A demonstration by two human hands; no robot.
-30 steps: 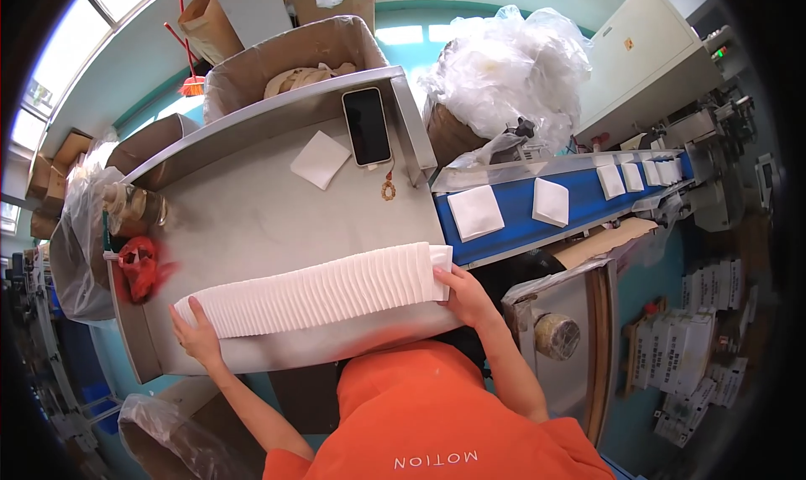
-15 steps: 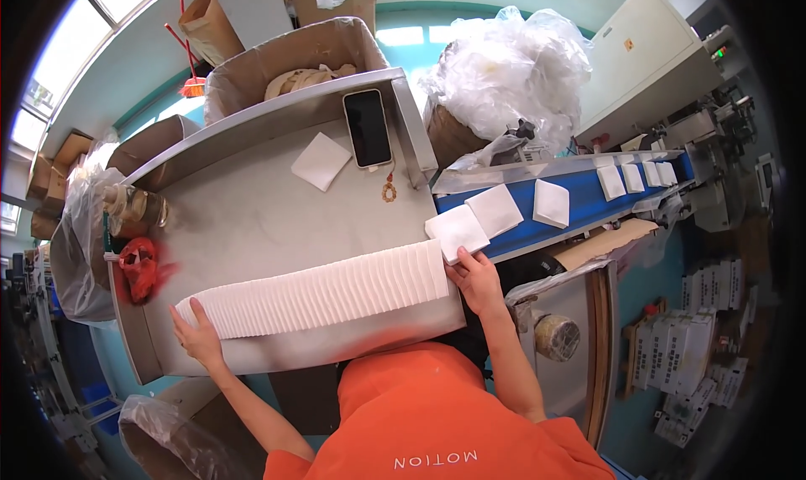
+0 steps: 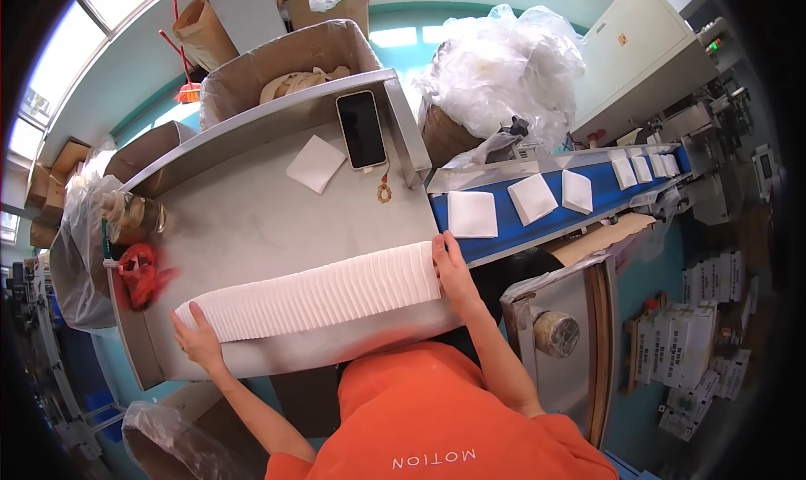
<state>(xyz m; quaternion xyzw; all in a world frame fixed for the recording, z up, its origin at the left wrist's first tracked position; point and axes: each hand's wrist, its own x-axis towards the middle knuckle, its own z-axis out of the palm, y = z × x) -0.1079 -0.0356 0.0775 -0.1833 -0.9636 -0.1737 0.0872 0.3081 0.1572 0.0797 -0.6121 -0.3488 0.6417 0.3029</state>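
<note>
1. Steel worktable (image 3: 277, 228) carries a long row of white pads (image 3: 315, 300), pressed between both hands.
2. Right hand (image 3: 453, 274), back from the blue conveyor (image 3: 546, 216) at 2 o'clock, lies flat on the row's end; one more pad (image 3: 472, 214) now rides the belt.
3. Left hand (image 3: 197, 341) braces the 8 o'clock end near the table edge; open room lies toward 12 o'clock.

The right hand (image 3: 453, 272) covers the right end of the row of white pads (image 3: 311, 300); the left hand (image 3: 197, 339) hides its left end. The orange shirt (image 3: 437, 413) blocks the counter (image 3: 252, 220) front edge at lower centre. Boxes (image 3: 697, 346) at right blur.
</note>
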